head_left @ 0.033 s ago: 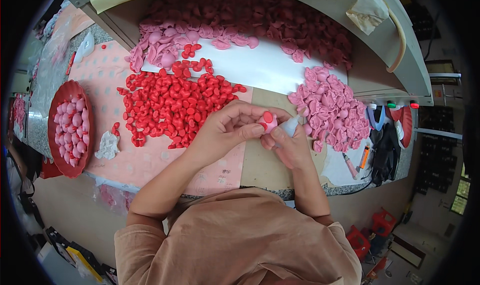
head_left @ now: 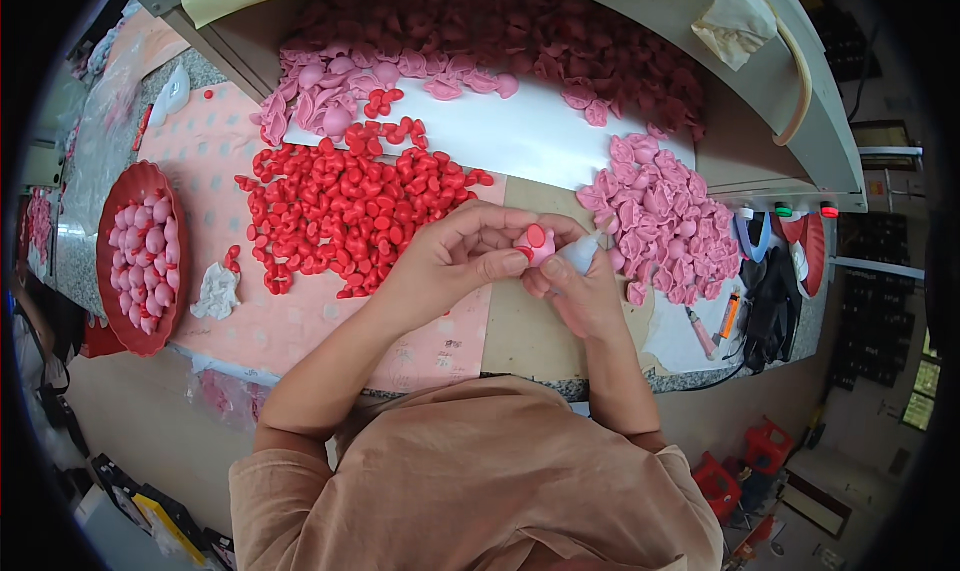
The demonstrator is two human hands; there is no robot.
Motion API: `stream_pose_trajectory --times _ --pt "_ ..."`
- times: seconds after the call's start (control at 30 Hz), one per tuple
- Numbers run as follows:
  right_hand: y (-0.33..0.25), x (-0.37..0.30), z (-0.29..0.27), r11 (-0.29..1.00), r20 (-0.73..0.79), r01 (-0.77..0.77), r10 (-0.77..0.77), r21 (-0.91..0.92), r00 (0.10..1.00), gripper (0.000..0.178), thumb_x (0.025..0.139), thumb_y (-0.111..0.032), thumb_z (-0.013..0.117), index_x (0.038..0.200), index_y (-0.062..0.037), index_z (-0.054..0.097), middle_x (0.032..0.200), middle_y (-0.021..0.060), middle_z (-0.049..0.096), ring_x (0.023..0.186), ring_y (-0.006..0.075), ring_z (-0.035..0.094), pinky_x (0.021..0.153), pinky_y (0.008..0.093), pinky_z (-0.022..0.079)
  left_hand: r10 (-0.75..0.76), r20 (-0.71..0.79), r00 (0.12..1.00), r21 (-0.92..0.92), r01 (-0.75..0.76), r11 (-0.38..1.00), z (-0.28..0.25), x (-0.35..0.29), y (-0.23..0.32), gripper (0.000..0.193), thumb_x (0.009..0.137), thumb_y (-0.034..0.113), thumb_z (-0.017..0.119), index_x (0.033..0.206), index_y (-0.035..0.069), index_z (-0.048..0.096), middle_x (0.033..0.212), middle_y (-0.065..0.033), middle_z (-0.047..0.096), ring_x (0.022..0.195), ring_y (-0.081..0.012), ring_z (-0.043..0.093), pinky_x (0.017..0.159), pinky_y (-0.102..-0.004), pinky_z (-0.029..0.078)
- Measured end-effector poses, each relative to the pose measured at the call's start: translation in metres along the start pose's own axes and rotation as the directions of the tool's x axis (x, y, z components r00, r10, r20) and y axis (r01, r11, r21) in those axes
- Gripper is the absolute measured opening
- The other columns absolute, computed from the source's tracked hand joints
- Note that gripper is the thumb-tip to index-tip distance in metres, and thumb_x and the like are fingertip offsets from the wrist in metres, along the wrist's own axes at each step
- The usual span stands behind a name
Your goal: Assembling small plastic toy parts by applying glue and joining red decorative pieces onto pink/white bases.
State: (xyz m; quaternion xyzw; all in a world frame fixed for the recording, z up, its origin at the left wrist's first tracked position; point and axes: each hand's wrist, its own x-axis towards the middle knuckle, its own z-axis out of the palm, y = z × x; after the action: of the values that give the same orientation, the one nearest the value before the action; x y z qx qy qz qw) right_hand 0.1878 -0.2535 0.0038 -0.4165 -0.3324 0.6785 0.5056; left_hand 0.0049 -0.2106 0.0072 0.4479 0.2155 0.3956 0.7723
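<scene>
My left hand (head_left: 455, 256) pinches a small pink rubbery figure (head_left: 547, 252) that has a red oval piece (head_left: 537, 236) on it and another red bit by the thumb. My right hand (head_left: 588, 296) is closed round a small translucent squeeze bottle (head_left: 580, 254), its narrow nozzle pointing up and right. The right fingers also meet the pink figure. Left of the hands spreads a heap of glossy red pieces (head_left: 330, 206). To their right lies a pile of pink cup-shaped pieces (head_left: 660, 216).
A red basket (head_left: 113, 296) of pink balls with red parts stands far left, beside a crumpled white tissue (head_left: 216, 291). More pink pieces (head_left: 500, 31) fill a grey hooded box at the back. An orange-and-black tool (head_left: 730, 314) and a black cloth-like bundle (head_left: 770, 306) lie right.
</scene>
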Motion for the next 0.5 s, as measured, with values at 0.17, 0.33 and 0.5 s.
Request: stream_pose_trajectory --times 0.17,0.33,0.5 --pt "-0.003 -0.003 0.002 0.991 -0.037 0.051 -0.056 -0.126 0.998 0.037 0.085 -0.013 0.065 0.116 -0.0003 0.052 0.087 0.0045 0.059 0.066 0.0089 0.053 0.058 0.022 0.044 0.011 0.032 0.999 0.149 -0.016 0.989 0.0 0.0 -0.003 0.034 0.085 -0.001 0.06 0.119 0.002 0.054 0.114 -0.0044 0.047 0.102 -0.0128 0.053 0.087 -0.0264 0.044" --pt "-0.006 -0.005 0.003 0.972 -0.082 0.043 -0.063 -0.231 0.995 0.04 0.086 -0.013 0.063 0.121 0.0006 0.051 0.086 0.0045 0.06 0.065 0.0079 0.053 0.057 0.0216 0.044 0.114 -0.035 0.993 0.128 -0.109 0.986 0.005 0.003 -0.01 0.029 0.085 -0.002 0.06 0.113 0.002 0.056 0.116 -0.0073 0.047 0.105 -0.0149 0.055 0.088 -0.0286 0.05" --pt "-0.012 -0.005 0.005 0.963 -0.121 0.021 -0.055 -0.267 0.991 0.035 0.089 -0.01 0.058 0.122 0.0012 0.054 0.083 0.0017 0.059 0.066 0.0064 0.053 0.058 0.0206 0.044 0.164 -0.072 0.984 0.304 -0.135 0.943 0.01 0.002 -0.014 0.027 0.085 -0.003 0.059 0.112 0.002 0.058 0.12 -0.0094 0.046 0.103 -0.0163 0.057 0.085 -0.0283 0.052"
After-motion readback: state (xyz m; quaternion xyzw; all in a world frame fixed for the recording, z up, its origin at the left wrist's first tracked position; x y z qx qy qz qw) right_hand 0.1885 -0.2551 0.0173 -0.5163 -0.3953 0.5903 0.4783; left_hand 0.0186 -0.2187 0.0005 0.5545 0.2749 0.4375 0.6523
